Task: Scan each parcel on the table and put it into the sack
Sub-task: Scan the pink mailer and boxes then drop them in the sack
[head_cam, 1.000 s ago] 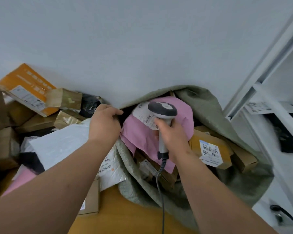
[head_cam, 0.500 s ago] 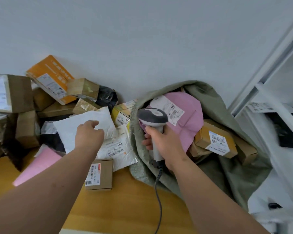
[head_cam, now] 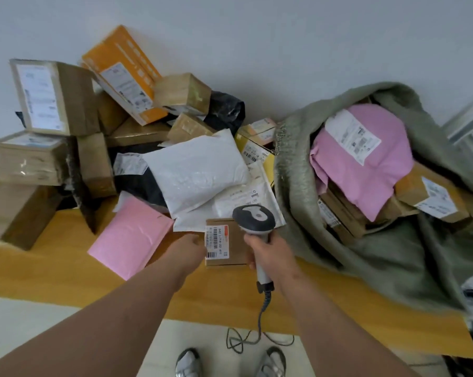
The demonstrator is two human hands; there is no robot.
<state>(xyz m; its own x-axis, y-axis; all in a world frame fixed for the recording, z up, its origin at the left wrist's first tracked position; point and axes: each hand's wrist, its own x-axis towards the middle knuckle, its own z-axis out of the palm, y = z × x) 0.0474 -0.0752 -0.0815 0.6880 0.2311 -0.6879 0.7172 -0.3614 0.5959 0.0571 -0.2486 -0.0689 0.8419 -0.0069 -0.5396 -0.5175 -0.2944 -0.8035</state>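
1. My right hand (head_cam: pixel 268 247) is wrapped round the grip of the barcode scanner (head_cam: pixel 253 218), fingers curled tight on the handle, the scanner's head just beyond my knuckles and its cable hanging down below my wrist toward the floor.
2. My left hand (head_cam: pixel 187 247) reaches to the left edge of the small brown box (head_cam: pixel 224 243); my fingertips are at or on that edge, but whether they grip it or only touch it I cannot tell, as the fingers are turned away and blurred.
3. That small brown box lies flat on the wooden table (head_cam: pixel 66 268) between my two hands, its white barcode label facing up, right beside my left fingertips and under the scanner's head.
4. Left of my left hand lies a pink padded mailer (head_cam: pixel 129 238), flat on the table.
5. Just past my fingers a white poly mailer (head_cam: pixel 194 172) rests on top of other flat envelopes.
6. Right of my right hand the grey-green sack (head_cam: pixel 292 164) lies open on the table, holding a pink parcel (head_cam: pixel 366 159) and several brown boxes.
7. Farthest from my left fingers, against the wall, cardboard boxes are heaped, with an orange box (head_cam: pixel 123 72) leaning on top.
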